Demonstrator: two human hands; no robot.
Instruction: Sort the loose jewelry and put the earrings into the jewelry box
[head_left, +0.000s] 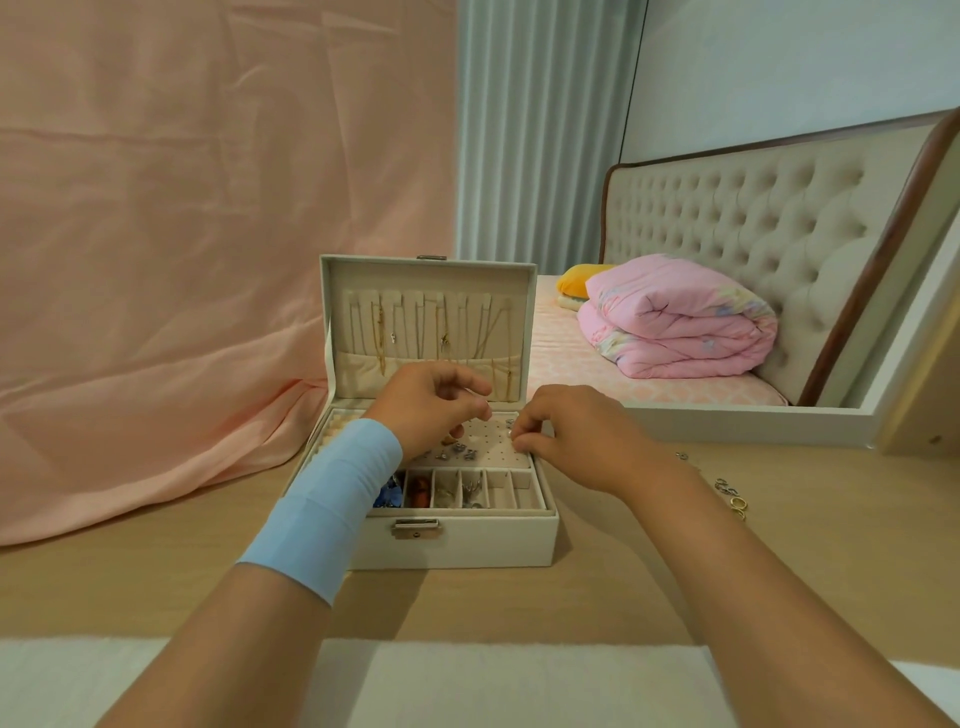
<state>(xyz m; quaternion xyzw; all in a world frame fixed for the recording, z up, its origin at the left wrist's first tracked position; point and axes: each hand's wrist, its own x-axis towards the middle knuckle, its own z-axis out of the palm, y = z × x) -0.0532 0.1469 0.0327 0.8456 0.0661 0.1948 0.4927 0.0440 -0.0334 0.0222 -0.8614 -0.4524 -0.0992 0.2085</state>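
Pale wood-grain tabletop (156, 582) carries the work. At the grip, the right hand (576, 441) pinches a small silver earring (510, 425) between thumb and forefinger tips, at the right edge of the perforated earring panel (493, 454), a flat cream pad dotted with rows of pinholes. The left hand (431, 405) hovers over the panel's left half with fingers curled inward; whether it holds anything cannot be told. A smooth light-blue wristband (332, 499) wraps that forearm. Several silver earrings (460, 451) sit on the panel between the two hands.

The panel lies in the top tray of the jewelry box (467, 548), a rectangular white leatherette case with a metal latch (416, 529) on its front wall. Along the tray's front runs a row of narrow compartments (501, 493) — the left ones hold blue, red-brown and silver pieces. The lid (332, 322) stands upright, and thin gold chains (382, 338) hang inside it into a gathered pocket.

Loose rings and hoops (732, 493) lie on the table right of the right forearm, well apart from the box. Behind: draped pink cloth (208, 208), a tufted headboard (753, 223), a folded pink quilt (675, 322).
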